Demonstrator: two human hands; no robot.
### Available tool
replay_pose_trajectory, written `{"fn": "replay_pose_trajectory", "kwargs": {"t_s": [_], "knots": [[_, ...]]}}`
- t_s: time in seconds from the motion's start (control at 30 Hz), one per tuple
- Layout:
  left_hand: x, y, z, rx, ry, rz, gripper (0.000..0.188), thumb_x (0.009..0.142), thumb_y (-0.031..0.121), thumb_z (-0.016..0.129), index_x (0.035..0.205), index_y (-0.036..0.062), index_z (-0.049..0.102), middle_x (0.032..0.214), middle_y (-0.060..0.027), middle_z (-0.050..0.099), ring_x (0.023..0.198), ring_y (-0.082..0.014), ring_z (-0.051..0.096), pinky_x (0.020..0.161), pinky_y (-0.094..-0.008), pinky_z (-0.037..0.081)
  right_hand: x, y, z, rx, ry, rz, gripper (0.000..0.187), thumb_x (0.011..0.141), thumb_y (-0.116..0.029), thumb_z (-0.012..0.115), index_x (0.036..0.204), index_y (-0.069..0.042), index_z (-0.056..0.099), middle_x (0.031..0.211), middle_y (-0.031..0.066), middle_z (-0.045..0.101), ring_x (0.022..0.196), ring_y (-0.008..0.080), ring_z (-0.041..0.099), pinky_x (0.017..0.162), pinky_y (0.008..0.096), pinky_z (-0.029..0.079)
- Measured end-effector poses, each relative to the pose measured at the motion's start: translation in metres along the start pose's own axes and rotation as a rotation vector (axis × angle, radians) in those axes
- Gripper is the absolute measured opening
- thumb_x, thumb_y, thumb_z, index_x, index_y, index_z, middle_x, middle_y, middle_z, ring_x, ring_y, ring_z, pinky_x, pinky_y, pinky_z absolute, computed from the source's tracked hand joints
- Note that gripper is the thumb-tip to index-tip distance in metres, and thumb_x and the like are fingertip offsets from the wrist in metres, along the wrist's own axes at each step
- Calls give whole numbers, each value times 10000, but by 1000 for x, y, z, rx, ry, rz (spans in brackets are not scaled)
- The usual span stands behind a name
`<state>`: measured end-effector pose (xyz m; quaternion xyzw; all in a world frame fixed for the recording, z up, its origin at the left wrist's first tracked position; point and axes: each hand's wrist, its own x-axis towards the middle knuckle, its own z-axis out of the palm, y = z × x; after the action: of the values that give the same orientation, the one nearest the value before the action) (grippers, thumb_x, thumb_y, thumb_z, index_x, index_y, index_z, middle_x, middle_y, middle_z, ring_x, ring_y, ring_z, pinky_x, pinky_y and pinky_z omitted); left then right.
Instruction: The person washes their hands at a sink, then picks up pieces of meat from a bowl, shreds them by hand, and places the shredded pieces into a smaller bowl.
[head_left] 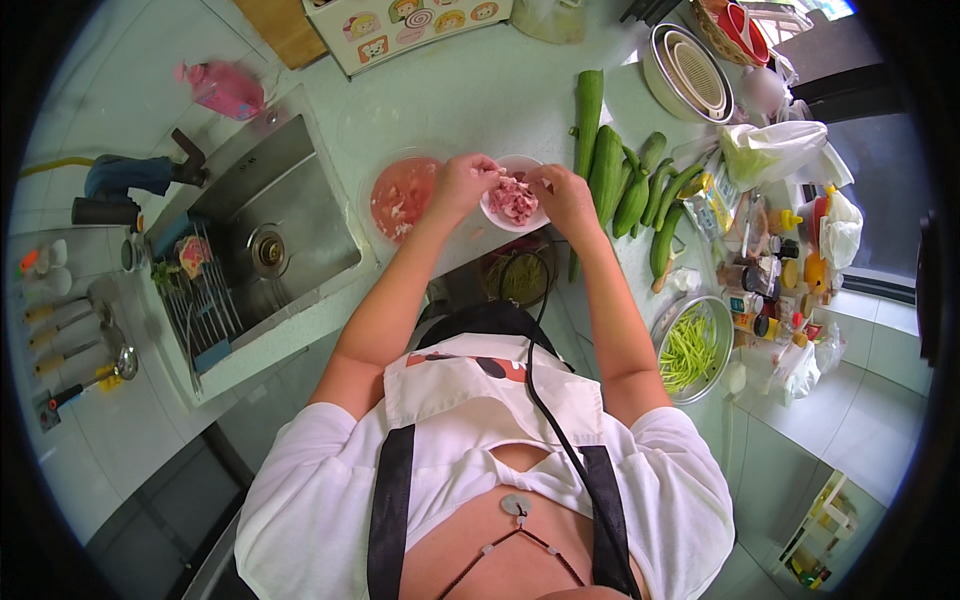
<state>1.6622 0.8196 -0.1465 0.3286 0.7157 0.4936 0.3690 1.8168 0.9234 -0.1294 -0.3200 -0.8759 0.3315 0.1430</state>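
Our apron (470, 400) fills the lower view. We have both hands at a small white bowl (514, 200) of raw pink meat on the counter (470, 100): left hand (463, 185) pinching meat at the bowl's left rim, right hand (566, 197) curled over its right rim, fingertips in the meat. Just left stands a bowl of reddish water (403, 195); right lie green gourds (615, 180); further left, the sink (270, 235).
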Motion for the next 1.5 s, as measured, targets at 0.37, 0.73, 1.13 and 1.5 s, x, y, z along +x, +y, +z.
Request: {"fn": "replay_pose_trajectory", "kwargs": {"t_s": [0.37, 0.73, 1.13, 1.5], "knots": [[-29, -22, -29, -387, 74, -222, 119, 797, 80, 608, 899, 18, 600, 714, -16, 588, 588, -59, 529, 499, -173, 405, -33, -17, 32, -283, 67, -234, 99, 755, -151, 580, 850, -124, 582, 864, 59, 573, 667, 265, 599, 558, 372, 484], [-38, -19, -28, -372, 96, -277, 132, 805, 85, 592, 916, 14, 589, 741, -32, 601, 584, -61, 519, 504, -177, 412, -50, -28, 94, -696, -310, -273, 99, 740, -95, 548, 812, -50, 498, 607, 88, 594, 577, 238, 626, 482, 325, 490], [-34, -39, -33, -596, 77, -237, 114, 831, 73, 562, 932, 20, 553, 829, -49, 600, 677, -86, 548, 559, -200, 449, -47, -47, 73, -520, -290, -146, 43, 760, -123, 540, 771, -83, 552, 667, 82, 612, 599, 258, 619, 523, 351, 490], [-31, -16, -25, -697, 14, -268, 107, 834, 106, 572, 904, 44, 519, 781, -44, 590, 627, -86, 523, 500, -195, 430, 13, -57, 34, -12, -71, -22, 142, 758, -226, 595, 833, -114, 643, 856, 79, 604, 758, 283, 590, 669, 382, 452]]}}
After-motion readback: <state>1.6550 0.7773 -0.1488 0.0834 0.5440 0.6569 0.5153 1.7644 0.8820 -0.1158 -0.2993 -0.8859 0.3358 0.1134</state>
